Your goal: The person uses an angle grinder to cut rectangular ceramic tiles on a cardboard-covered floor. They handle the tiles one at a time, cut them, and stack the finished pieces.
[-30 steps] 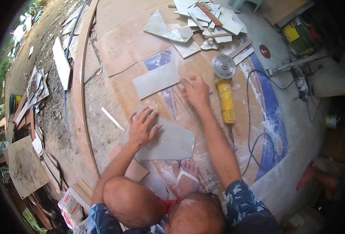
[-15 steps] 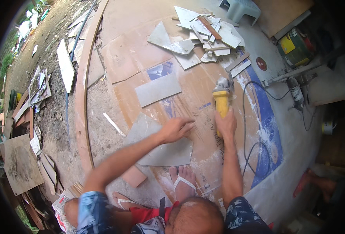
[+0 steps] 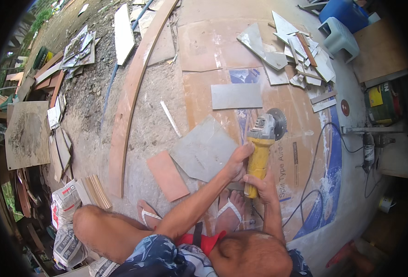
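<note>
A yellow angle grinder with a grey metal head is held over the cardboard in front of me. Its round cutting disc points to the far right. My right hand wraps the rear of the body from the right. On the left side, my left hand grips the body just behind the head. A large grey tile with a cut corner lies flat to the left of my left hand. Beyond the grinder lies a rectangular grey tile.
Broken tile pieces are heaped at the far right, beside a pale plastic stool. A black cord loops over the cardboard. A long wooden board and a pinkish tile lie to the left.
My left hand has come from above the large tile onto the grinder. The grinder has been drawn nearer and tilted, its disc now showing more fully. The view has shifted left.
</note>
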Tool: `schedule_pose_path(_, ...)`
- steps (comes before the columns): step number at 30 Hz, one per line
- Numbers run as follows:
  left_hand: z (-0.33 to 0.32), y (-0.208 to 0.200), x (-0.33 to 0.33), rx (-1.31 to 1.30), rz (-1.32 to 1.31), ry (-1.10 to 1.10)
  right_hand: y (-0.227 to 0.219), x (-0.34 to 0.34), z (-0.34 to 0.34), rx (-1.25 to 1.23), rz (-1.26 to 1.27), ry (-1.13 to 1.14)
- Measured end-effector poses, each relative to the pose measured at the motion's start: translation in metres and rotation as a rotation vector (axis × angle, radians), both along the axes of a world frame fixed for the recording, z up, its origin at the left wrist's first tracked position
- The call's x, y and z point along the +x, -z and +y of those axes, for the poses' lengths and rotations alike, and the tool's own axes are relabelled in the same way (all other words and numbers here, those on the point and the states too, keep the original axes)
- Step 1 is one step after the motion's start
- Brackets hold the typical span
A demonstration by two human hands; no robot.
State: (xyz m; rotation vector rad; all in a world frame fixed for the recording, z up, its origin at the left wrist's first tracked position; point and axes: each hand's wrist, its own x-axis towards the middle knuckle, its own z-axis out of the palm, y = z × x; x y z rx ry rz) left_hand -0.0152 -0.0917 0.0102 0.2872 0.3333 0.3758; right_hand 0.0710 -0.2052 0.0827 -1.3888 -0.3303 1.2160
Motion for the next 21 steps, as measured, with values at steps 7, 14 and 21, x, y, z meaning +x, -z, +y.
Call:
schedule_pose_path(7, -0.032, 0.029, -0.002, -0.077, -0.015, 0.015, 0.028, -0.008, -0.025, -0.073, 0.015, 0.009)
schedule_pose_path(14, -0.044, 0.019, 0.015, 0.089, 0.379, 0.090, 0.033, -0.013, -0.039, -0.151, -0.093, 0.095)
schedule_pose_path(21, -0.031, 0.000, 0.017, -0.120, 0.298, 0.066, 0.019, -0.013, -0.027, -0.089, -0.238, 0.135)
